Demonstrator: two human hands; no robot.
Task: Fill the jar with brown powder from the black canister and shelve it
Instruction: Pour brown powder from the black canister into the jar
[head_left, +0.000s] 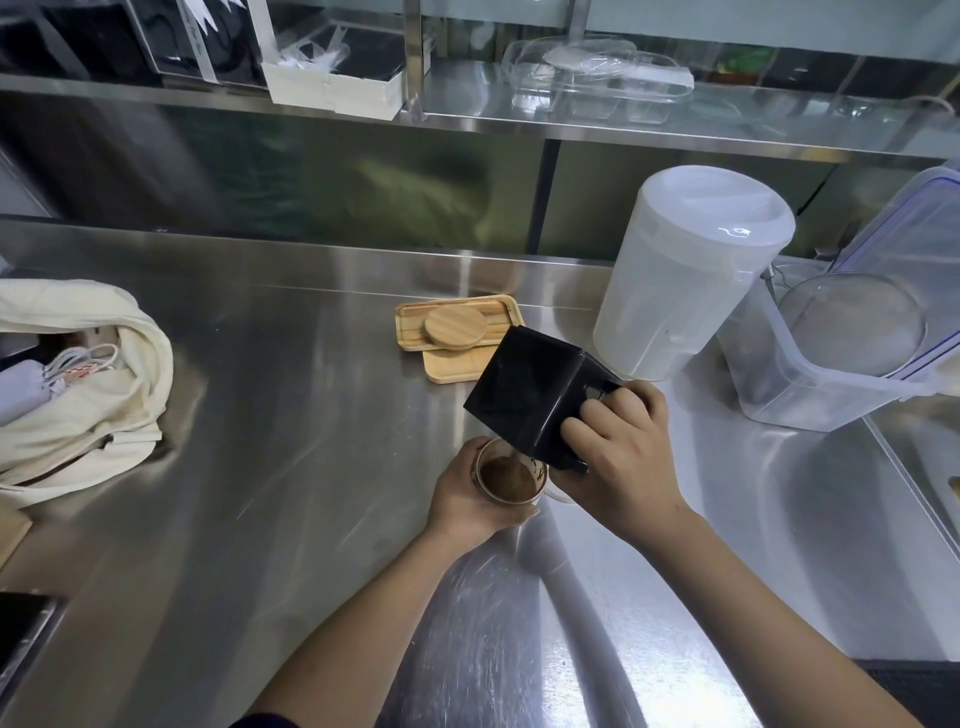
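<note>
Head: right hand tilts canister.

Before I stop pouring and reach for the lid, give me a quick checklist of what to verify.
1. Jar steadied: ok, left hand wraps it on the counter.
2. Canister gripped: ok, right hand holds it tilted over the jar.
3. Powder landing inside: ok, no spill visible.
4. Jar full: not ok, powder sits below the rim.
5. Lid within reach: ok, on the wooden tray.
6. Shelf space: cannot tell.
</note>
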